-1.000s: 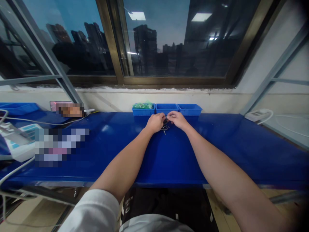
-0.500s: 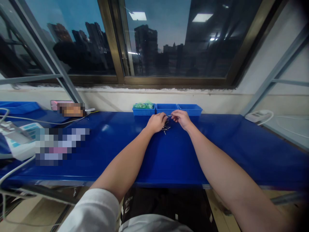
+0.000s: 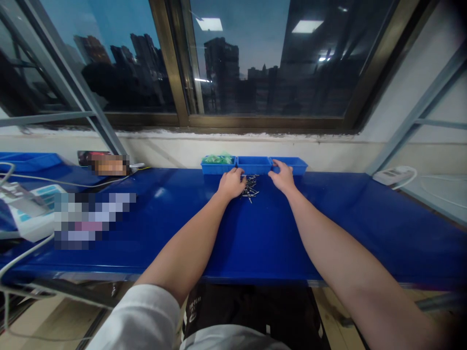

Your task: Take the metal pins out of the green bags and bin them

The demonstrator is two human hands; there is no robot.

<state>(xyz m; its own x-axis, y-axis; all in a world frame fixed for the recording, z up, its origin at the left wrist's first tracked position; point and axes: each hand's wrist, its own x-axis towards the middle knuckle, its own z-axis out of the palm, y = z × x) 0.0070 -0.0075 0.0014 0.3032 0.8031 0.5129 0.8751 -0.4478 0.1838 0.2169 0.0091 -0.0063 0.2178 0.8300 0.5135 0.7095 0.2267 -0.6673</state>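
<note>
Head view shows, to me nearby, the left hand half-curled beside small metal pieces on the blue table, its grip I cannot tell, their long axes pointing many ways, while the right hand, just moved away, spreads seemingly empty at the right blue bin, so probably one piece is released.

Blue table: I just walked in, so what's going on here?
A person works bare-handed at a pile of small metallic-looking pieces on the blue table. The left hand is at the pile's left edge; whether it grips any is unclear. The right hand, thumb and fingers apart, is by the rightmost of three blue bins. The leftmost holds something green.
</note>
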